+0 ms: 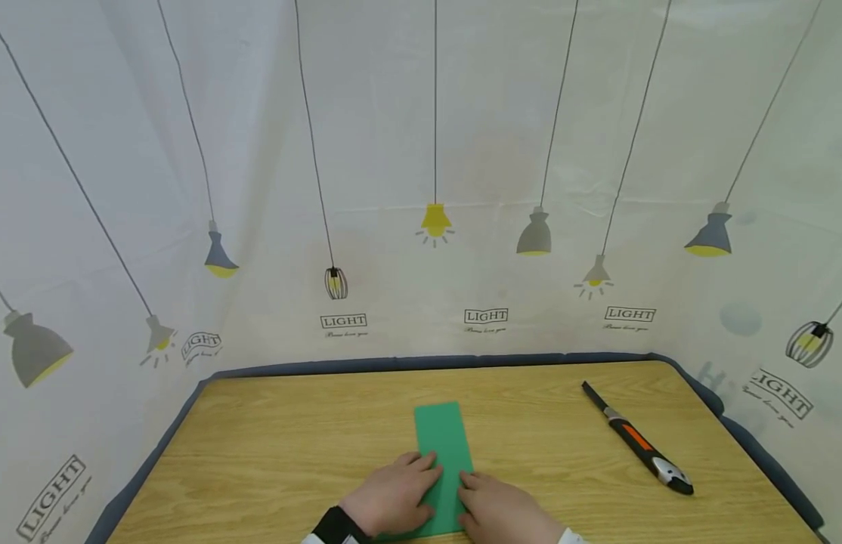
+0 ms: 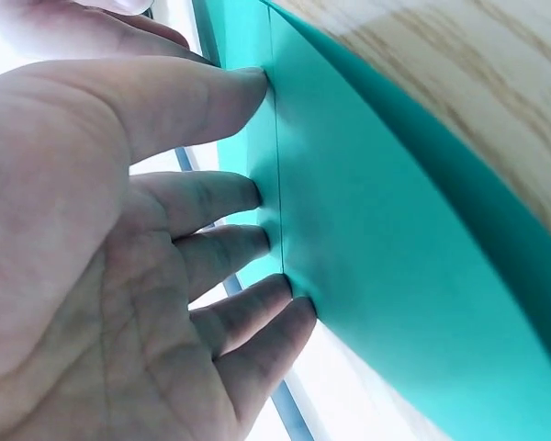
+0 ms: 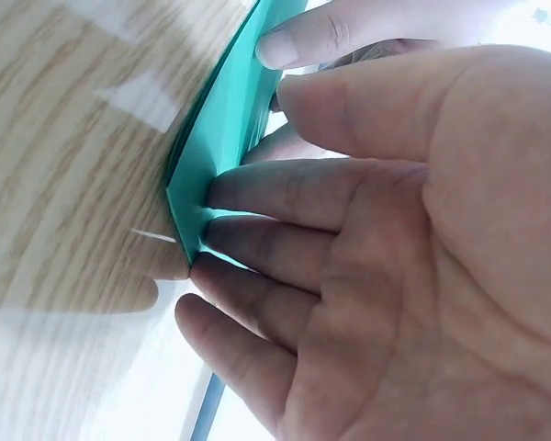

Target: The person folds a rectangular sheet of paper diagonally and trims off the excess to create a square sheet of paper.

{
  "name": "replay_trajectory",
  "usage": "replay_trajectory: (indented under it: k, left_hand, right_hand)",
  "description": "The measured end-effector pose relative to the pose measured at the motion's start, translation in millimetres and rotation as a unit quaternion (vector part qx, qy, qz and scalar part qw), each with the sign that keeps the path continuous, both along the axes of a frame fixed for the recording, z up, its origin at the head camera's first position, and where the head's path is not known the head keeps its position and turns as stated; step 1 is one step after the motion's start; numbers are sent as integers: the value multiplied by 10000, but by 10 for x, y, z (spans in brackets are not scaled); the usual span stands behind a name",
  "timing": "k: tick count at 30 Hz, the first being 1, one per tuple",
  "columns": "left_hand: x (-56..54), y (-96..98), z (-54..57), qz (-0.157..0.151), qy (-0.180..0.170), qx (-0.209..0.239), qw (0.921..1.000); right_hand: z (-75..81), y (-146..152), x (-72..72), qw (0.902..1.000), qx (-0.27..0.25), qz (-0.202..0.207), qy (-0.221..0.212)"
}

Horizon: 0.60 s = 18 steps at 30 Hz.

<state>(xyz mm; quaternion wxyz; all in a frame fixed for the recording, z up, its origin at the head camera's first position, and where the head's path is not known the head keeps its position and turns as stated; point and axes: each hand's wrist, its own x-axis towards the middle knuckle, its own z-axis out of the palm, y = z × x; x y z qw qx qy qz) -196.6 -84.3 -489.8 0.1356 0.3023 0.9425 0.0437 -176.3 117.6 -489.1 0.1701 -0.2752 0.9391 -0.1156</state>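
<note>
A folded strip of green paper lies lengthwise on the table, pointing away from me. My left hand rests on its left side, fingers spread over the sheet. In the left wrist view, the fingertips press along a straight seam in the paper, and one layer bows up off the wood nearer the camera. At the right edge is my right hand. The right wrist view has its fairly straight fingers touching the folded edge of the paper, with the thumb raised apart from them.
To the right, a utility knife with a black and orange handle lies slantwise on the wood-grain table. Dark padding runs along the table's edges. Behind hangs a pale sheet printed with lamps.
</note>
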Motion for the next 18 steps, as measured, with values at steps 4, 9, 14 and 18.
replay_trajectory:
  k: [4,9,14,18]
  left_hand:
    - [14,7,23,73,-44,21,10000]
    - [-6,17,19,99,-163,15,9998]
    - [-32,11,6,141,-311,-4,9994]
    - [-29,13,-10,178,-300,17,9994]
  right_hand:
    - [-29,101,-27,9989,-350,-24,-297]
    - [-16,379,-108,9919,-1126,-533,-259]
    - [35,770,-276,9771,-1360,-1637,40]
    - [3,1161,-432,9721,-803,-2187,267]
